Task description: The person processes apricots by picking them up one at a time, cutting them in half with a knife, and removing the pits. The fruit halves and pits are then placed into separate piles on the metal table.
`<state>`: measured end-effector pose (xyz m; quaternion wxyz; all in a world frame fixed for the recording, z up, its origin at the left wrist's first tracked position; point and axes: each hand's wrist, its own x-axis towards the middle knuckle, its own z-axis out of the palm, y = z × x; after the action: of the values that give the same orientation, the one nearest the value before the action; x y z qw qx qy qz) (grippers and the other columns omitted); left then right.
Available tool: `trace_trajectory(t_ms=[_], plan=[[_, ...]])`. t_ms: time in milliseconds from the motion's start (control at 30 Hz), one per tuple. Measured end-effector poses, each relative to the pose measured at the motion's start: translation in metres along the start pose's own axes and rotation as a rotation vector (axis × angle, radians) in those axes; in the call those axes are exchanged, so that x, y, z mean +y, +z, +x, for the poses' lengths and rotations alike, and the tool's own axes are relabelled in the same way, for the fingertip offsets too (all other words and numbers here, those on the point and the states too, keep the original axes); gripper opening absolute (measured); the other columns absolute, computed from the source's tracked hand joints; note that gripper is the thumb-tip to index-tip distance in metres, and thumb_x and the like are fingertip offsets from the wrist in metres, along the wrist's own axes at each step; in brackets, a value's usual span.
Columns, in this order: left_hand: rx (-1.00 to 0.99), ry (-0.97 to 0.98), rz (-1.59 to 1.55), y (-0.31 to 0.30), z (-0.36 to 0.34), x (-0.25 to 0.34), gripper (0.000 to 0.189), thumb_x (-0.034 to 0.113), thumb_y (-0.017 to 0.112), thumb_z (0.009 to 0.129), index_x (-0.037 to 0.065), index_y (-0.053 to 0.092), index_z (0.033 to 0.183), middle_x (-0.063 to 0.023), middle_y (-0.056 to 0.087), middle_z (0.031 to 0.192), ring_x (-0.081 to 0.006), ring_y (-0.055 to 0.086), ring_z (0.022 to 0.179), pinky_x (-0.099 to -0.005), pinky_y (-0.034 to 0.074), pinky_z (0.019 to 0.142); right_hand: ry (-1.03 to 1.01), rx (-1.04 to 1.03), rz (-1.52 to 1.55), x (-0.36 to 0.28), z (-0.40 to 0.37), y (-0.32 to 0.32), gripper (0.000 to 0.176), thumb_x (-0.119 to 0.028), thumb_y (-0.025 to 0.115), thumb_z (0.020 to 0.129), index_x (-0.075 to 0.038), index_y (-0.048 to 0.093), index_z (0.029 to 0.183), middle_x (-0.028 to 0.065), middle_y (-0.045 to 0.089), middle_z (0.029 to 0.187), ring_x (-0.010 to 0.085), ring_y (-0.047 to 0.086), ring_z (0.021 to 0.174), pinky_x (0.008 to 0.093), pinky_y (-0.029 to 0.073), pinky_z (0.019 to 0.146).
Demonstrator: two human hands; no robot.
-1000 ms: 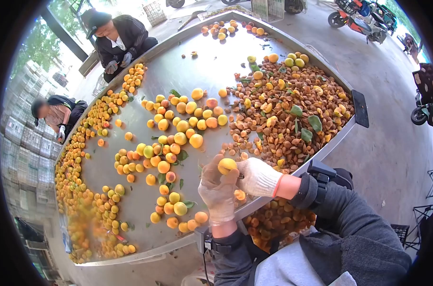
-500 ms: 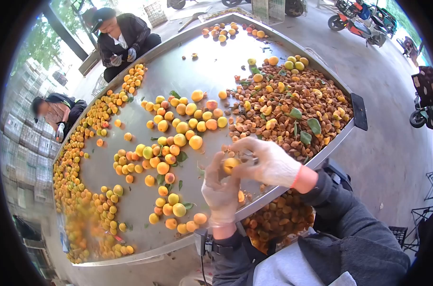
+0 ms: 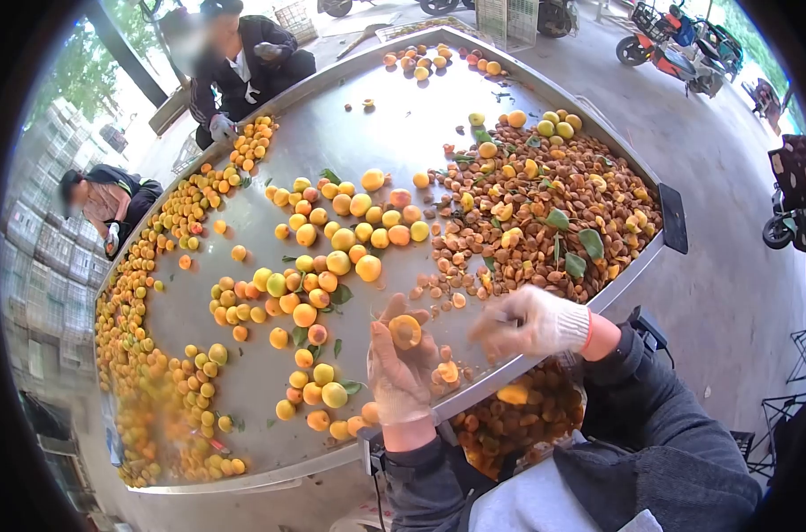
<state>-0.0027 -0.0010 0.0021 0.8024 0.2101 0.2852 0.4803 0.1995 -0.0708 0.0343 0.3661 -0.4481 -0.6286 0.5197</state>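
Note:
My left hand [image 3: 401,377], in a whitish glove, holds an apricot half [image 3: 404,332] between thumb and fingers, its hollowed cut face turned up. To its right, over the table's near edge, is my gloved right hand [image 3: 540,326]. Its fingers are bent and smeared by motion, so what they hold, if anything, cannot be seen. Below that hand, a loose orange apricot piece [image 3: 512,394] shows over a container of apricot halves [image 3: 509,436] by my lap. Another apricot piece [image 3: 448,371] lies on the table beside my left hand.
Whole apricots [image 3: 339,262] spread over the metal table [image 3: 394,115], massed along its left side. A heap of apricot stones [image 3: 531,217] with some leaves covers the right part. Two people sit at the far left side; one person's gloved hand [image 3: 223,127] touches the apricots. A scooter [image 3: 678,49] stands behind.
My hands have parted; the right moved right and the apricot in the left now shows as an open half. An orange piece appears over the container. The far person's hand reached to the apricots.

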Motion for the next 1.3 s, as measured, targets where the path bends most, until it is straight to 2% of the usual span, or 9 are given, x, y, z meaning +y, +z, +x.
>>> trace_trajectory(t_ms=[67, 200, 533, 800, 900, 1000, 1100, 1167, 1300], plan=[[0.02, -0.022, 0.101, 0.002, 0.003, -0.005, 0.055, 0.046, 0.05, 0.096, 0.002, 0.051, 0.128, -0.0116, 0.062, 0.096, -0.0135, 0.056, 0.063, -0.0273, 0.05, 0.055, 0.296, 0.494, 0.218, -0.034, 0.01, 0.0, 0.017, -0.013, 0.056, 0.089, -0.004, 0.066, 0.101, 0.0008, 0.059, 0.066, 0.0074, 0.048, 0.045, 0.0244, 0.038, 0.039], [0.02, -0.049, 0.13, 0.001, 0.004, -0.015, 0.053, 0.044, 0.051, 0.096, 0.0, 0.052, 0.127, -0.0105, 0.061, 0.095, -0.013, 0.055, 0.063, -0.0258, 0.047, 0.054, -0.182, 0.894, 0.735, -0.048, 0.051, 0.017, 0.016, -0.009, 0.055, 0.089, -0.003, 0.06, 0.103, -0.0003, 0.049, 0.057, 0.007, 0.037, 0.038, 0.0232, 0.029, 0.037], [0.159, 0.065, 0.387, 0.008, 0.003, -0.023, 0.037, 0.033, 0.051, 0.097, -0.002, 0.06, 0.109, -0.0052, 0.058, 0.077, -0.0109, 0.052, 0.057, -0.0231, 0.043, 0.049, -0.579, 0.925, 0.326, -0.02, 0.094, 0.04, 0.011, -0.003, 0.056, 0.089, -0.002, 0.063, 0.098, -0.002, 0.048, 0.06, 0.0058, 0.038, 0.041, 0.0219, 0.028, 0.038], [0.312, -0.119, 0.388, 0.014, 0.006, -0.01, 0.026, 0.023, 0.046, 0.096, 0.005, 0.064, 0.096, -0.0031, 0.056, 0.078, -0.0184, 0.057, 0.067, -0.032, 0.049, 0.06, -0.22, 0.693, 1.252, 0.002, 0.105, 0.03, 0.012, -0.005, 0.054, 0.089, -0.006, 0.063, 0.095, -0.0021, 0.044, 0.06, 0.0071, 0.039, 0.043, 0.0229, 0.029, 0.038], [0.167, 0.34, 0.846, -0.011, 0.025, -0.045, 0.031, 0.028, 0.049, 0.095, 0.001, 0.061, 0.102, -0.0065, 0.059, 0.081, -0.0109, 0.053, 0.063, -0.0249, 0.042, 0.047, -0.632, 0.937, 0.052, -0.002, 0.102, 0.051, 0.016, -0.006, 0.056, 0.086, -0.003, 0.063, 0.101, 0.002, 0.057, 0.078, 0.0088, 0.055, 0.07, 0.0204, 0.043, 0.059], [0.209, 0.509, 0.457, -0.01, 0.03, -0.051, 0.031, 0.029, 0.047, 0.095, 0.003, 0.061, 0.104, -0.0059, 0.059, 0.081, -0.0109, 0.051, 0.062, -0.0228, 0.04, 0.046, -0.64, 0.858, -0.022, -0.008, 0.099, 0.05, 0.019, -0.003, 0.054, 0.087, -0.002, 0.063, 0.104, 0.0021, 0.058, 0.08, 0.0088, 0.055, 0.072, 0.0192, 0.042, 0.061], [0.318, -0.065, 0.241, -0.002, 0.019, -0.022, 0.031, 0.029, 0.046, 0.096, 0.004, 0.06, 0.109, -0.0052, 0.06, 0.08, -0.0106, 0.05, 0.06, -0.022, 0.039, 0.045, -0.312, 0.78, 0.864, 0.012, 0.101, 0.032, 0.019, -0.003, 0.052, 0.087, -0.009, 0.062, 0.102, -0.0006, 0.051, 0.071, 0.0093, 0.048, 0.058, 0.0224, 0.037, 0.048], [-0.327, -0.452, -0.395, -0.041, 0.033, -0.03, 0.025, 0.019, 0.051, 0.094, 0.007, 0.056, 0.116, -0.0093, 0.061, 0.08, -0.0155, 0.056, 0.061, -0.0294, 0.048, 0.053, -0.036, 0.862, 1.376, 0.015, 0.111, 0.027, 0.015, -0.004, 0.047, 0.09, -0.01, 0.059, 0.098, -0.003, 0.034, 0.057, 0.0084, 0.028, 0.04, 0.0241, 0.021, 0.034], [-0.312, -0.275, -0.313, -0.041, 0.03, -0.029, 0.032, 0.022, 0.052, 0.095, 0.007, 0.052, 0.124, -0.0089, 0.062, 0.084, -0.0109, 0.054, 0.062, -0.0259, 0.047, 0.054, -0.06, 1.041, 1.505, 0.021, 0.113, 0.009, 0.014, -0.006, 0.048, 0.093, -0.012, 0.058, 0.1, -0.0048, 0.031, 0.055, 0.0075, 0.025, 0.039, 0.0218, 0.021, 0.034]])
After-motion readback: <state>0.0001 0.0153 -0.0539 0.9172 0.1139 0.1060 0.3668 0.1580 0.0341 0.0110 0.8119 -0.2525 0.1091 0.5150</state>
